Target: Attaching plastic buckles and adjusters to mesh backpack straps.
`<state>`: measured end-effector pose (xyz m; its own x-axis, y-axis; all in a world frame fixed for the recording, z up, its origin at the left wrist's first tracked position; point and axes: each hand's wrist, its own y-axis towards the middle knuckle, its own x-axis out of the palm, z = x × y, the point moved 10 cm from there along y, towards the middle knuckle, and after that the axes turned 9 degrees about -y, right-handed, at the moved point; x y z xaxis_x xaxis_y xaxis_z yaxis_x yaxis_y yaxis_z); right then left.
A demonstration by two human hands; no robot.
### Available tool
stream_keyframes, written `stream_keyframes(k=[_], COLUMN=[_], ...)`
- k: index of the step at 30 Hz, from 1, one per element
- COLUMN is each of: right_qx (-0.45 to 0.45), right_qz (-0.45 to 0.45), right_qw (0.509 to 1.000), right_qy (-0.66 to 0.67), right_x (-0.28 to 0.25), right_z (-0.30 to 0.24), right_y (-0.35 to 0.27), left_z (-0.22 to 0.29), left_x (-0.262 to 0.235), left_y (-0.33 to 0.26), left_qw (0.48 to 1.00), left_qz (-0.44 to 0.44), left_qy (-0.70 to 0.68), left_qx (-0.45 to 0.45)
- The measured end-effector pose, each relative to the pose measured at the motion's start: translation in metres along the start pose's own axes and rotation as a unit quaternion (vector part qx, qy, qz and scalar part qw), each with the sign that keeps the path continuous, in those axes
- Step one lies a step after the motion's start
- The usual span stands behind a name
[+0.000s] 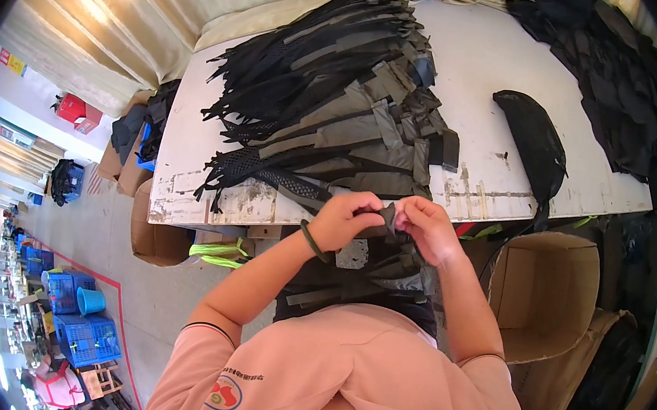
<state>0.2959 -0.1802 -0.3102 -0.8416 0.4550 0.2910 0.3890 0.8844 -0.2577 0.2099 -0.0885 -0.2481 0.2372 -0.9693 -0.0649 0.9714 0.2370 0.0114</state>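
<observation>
Just over the table's front edge, both of my hands work on one dark grey and black fabric strap piece [381, 225]. My left hand [345, 220] is closed on it, thumb and index finger pressed together. My right hand [428, 228] pinches its end between the fingertips. A black mesh tail [289, 184] runs from near my left hand back onto the table. Beyond my hands lies a wide pile of similar black and grey strap pieces [339, 102], their mesh ends to the left. More dark fabric pieces [373, 278] lie across my lap.
On the white table [480, 53] a black curved pouch [534, 138] lies right of the pile. A heap of dark fabric [617, 91] covers the far right corner. Open cardboard boxes [547, 296] stand below the right edge. Blue crates [82, 339] line the floor at left.
</observation>
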Motion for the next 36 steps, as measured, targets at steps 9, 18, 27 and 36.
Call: stream_keyframes(k=[9, 18, 27, 36], right_qx=[0.004, -0.12, -0.036, 0.205], right_qz=[-0.138, 0.17, -0.019, -0.224], right_qw=[0.969, 0.958, 0.969, 0.815], right_qy=[0.203, -0.195, -0.245, -0.494], right_x=[0.047, -0.02, 0.007, -0.03], right_z=[-0.007, -0.027, -0.032, 0.088], right_y=[-0.027, -0.021, -0.023, -0.084], left_z=[0.023, 0.013, -0.015, -0.129], left_x=[-0.011, -0.006, 0.0, -0.008], left_y=[0.005, 0.005, -0.008, -0.146], left_qw=[0.997, 0.987, 0.982, 0.902], left_qz=[-0.012, 0.014, -0.075, -0.229], left_qy=[0.018, 0.158, 0.113, 0.285], left_qx=[0.071, -0.011, -0.131, -0.23])
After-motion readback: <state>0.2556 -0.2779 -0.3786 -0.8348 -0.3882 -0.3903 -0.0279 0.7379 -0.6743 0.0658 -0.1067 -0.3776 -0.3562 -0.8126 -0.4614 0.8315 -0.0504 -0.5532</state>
